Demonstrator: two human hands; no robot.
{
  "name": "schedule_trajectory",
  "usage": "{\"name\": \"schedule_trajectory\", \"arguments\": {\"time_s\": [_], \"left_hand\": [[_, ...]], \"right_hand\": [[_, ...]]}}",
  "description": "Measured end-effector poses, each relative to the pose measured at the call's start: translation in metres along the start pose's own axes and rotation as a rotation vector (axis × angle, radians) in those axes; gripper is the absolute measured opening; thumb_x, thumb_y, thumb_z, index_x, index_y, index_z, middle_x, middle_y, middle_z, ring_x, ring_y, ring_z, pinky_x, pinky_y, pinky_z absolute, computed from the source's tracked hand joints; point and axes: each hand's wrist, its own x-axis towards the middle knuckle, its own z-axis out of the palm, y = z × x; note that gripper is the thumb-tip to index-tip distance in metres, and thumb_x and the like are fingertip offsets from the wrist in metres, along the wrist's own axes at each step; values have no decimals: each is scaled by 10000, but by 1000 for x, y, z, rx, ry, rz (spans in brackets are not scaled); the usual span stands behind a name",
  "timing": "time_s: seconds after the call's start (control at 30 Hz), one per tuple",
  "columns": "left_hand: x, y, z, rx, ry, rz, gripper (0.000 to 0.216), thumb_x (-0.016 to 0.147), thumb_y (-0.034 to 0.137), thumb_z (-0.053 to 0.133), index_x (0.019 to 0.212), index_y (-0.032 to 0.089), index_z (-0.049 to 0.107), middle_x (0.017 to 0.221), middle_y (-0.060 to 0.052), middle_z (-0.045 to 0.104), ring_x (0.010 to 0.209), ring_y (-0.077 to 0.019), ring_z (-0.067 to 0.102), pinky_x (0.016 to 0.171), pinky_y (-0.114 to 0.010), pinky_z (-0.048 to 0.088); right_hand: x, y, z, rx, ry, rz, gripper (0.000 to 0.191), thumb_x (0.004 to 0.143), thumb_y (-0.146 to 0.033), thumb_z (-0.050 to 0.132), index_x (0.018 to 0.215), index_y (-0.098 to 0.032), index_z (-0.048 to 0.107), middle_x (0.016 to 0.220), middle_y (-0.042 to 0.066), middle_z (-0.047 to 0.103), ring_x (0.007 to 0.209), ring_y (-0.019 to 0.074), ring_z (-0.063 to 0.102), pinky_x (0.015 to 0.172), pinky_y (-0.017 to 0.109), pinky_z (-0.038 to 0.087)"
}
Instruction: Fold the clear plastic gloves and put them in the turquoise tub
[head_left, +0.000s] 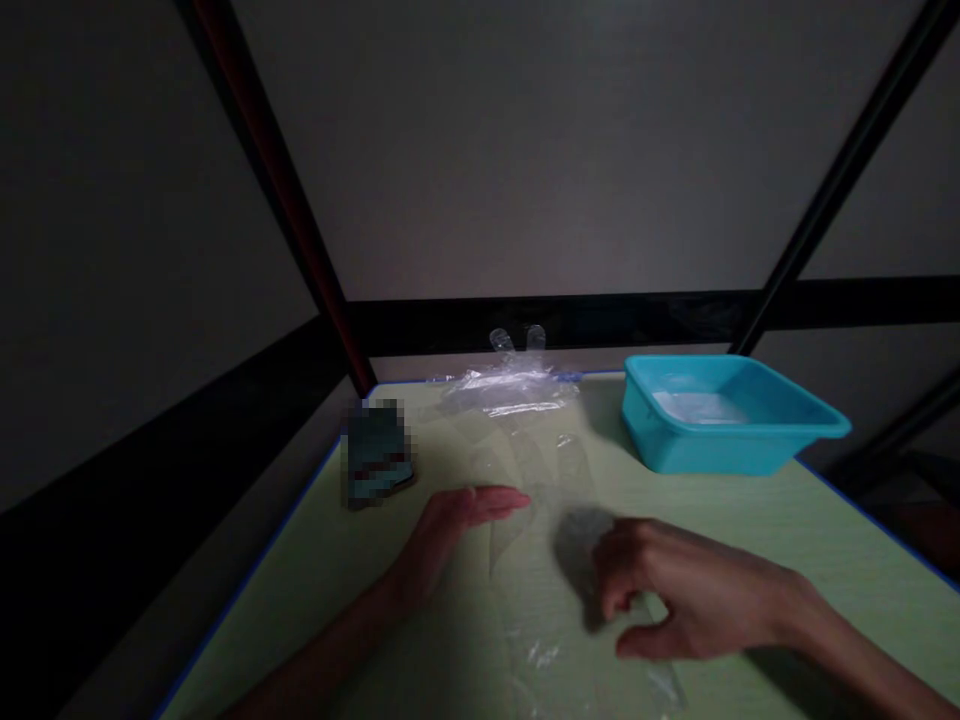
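Observation:
A clear disposable plastic glove [544, 600] lies spread on the table, its fingers pointing to the far side. My left hand [469, 515] is stretched out straight on its left edge, fingers together and holding nothing. Over the right side of the glove is my right hand [675, 590], its fingers bent and the thumb apart from them, with nothing visible between. A shadow falls beside its fingertips. Beyond both hands, a crumpled pile of similar clear gloves [514, 388] sits at the table's far edge, two glove fingers sticking up.
A turquoise plastic basin [739, 450] stands at the back right with some clear or whitish plastic [697, 407] inside. At the left edge lies a dark, phone-like object [379, 455], blurred out. The pale table [330, 590] has blue edging, and a wall [525, 180] rises behind it.

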Motion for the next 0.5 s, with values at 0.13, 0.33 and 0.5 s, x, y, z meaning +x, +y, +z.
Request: {"name": "schedule_trajectory", "arguments": {"time_s": [0.13,0.33,0.5], "left_hand": [[3,-5,4,-214,-11,-115,468,812,492,397,881,114,663,914,-112,678,913,-277,596,836,-419,421],[5,-8,6,-181,-30,-138,512,774,541,434,916,102,656,944,-125,667,926,-275,591,841,-402,421],[7,-7,4,-109,-76,-188,496,794,520,420,940,104,647,978,-118,656,951,-261,580,857,-390,416]], "right_hand": [[-9,-20,7,-108,-93,-57,174,568,-186,701,732,-203,646,703,-10,632,738,157,561,673,258,399],[-12,-30,16,-202,-70,-54,127,682,-99,537,725,-163,638,731,29,627,719,160,565,662,278,404],[-8,-30,20,-178,-43,-27,172,690,-72,492,701,-163,638,671,28,611,653,158,553,674,301,407]]}}
